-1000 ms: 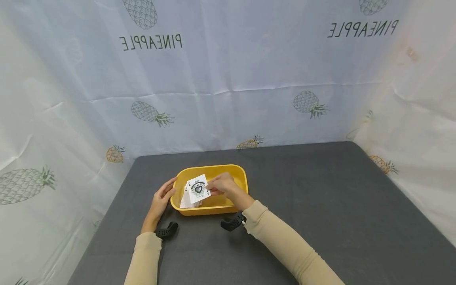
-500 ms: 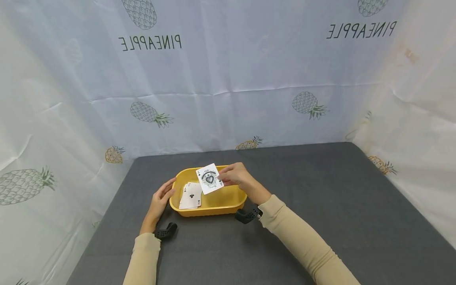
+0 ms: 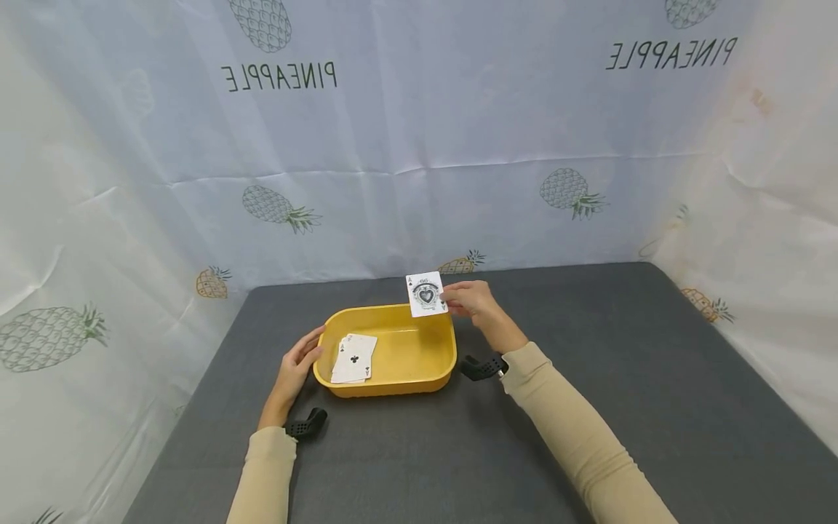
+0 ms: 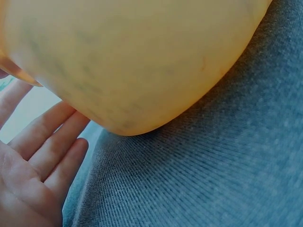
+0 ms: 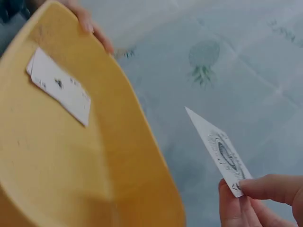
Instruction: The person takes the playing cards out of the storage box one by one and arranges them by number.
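Observation:
In the head view my right hand (image 3: 478,302) pinches a playing card (image 3: 426,294), an ace of spades with an ornate centre, face up. The card is raised over the far right rim of a yellow plastic tray (image 3: 399,382). The right wrist view shows the thumb on the face of the ace of spades (image 5: 225,153) and fingers behind it. Several playing cards (image 3: 354,359) lie overlapped in the tray's left part, an ace of clubs on top. At the tray's left end my left hand (image 3: 294,371) touches the rim, its fingers (image 4: 49,142) fairly straight against the wall.
The tray stands on a dark grey cloth-covered table (image 3: 589,393). A white curtain (image 3: 419,131) with pineapple prints hangs behind the table and along both sides. Black wrist devices (image 3: 484,366) sit on both forearms.
My right hand has lifted the ace of spades off the other cards and carried it right and away, uncovering the ace of clubs. My left hand stays at the tray.

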`<move>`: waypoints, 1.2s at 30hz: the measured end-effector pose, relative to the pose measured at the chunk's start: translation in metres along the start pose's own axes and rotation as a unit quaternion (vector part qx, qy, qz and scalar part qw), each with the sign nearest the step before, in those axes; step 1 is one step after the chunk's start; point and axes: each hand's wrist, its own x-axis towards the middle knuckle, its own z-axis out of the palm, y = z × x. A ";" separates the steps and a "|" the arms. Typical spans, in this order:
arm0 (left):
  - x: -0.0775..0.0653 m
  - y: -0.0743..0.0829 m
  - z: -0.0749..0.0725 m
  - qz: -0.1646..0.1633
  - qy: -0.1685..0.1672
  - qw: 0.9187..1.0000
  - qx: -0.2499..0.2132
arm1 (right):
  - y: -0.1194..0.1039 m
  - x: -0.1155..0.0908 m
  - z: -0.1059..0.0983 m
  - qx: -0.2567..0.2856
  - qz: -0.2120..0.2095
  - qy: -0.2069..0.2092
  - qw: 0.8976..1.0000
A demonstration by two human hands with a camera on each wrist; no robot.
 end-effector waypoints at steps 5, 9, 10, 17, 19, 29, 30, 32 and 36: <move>0.002 -0.001 -0.002 0.003 0.004 1.000 -0.002 | 0.008 0.025 -0.010 0.070 0.010 0.040 0.997; 0.003 -0.001 -0.002 0.004 0.014 1.000 -0.002 | 0.021 0.045 -0.018 0.097 0.018 0.071 0.993; 0.004 0.000 -0.002 0.004 0.017 1.000 -0.004 | 0.025 0.050 -0.020 0.099 0.020 0.078 0.992; 0.003 -0.001 -0.002 0.000 0.030 0.999 -0.019 | 0.049 0.075 -0.033 0.117 0.044 0.127 0.984; 0.003 -0.001 -0.002 -0.003 0.035 0.999 -0.017 | 0.053 0.080 -0.034 0.122 0.053 0.139 0.981; -0.001 -0.002 -0.007 -0.003 0.039 0.999 -0.023 | 0.059 0.092 -0.026 0.069 0.039 0.173 0.982; -0.001 -0.002 -0.007 -0.003 0.039 0.999 -0.025 | 0.059 0.092 -0.025 0.050 0.032 0.179 0.982; -0.001 -0.003 -0.008 -0.004 0.039 0.999 -0.028 | 0.059 0.091 -0.022 0.001 0.021 0.194 0.981; -0.001 -0.002 -0.008 -0.010 0.040 0.999 -0.027 | 0.055 0.085 -0.015 -0.087 0.001 0.219 0.972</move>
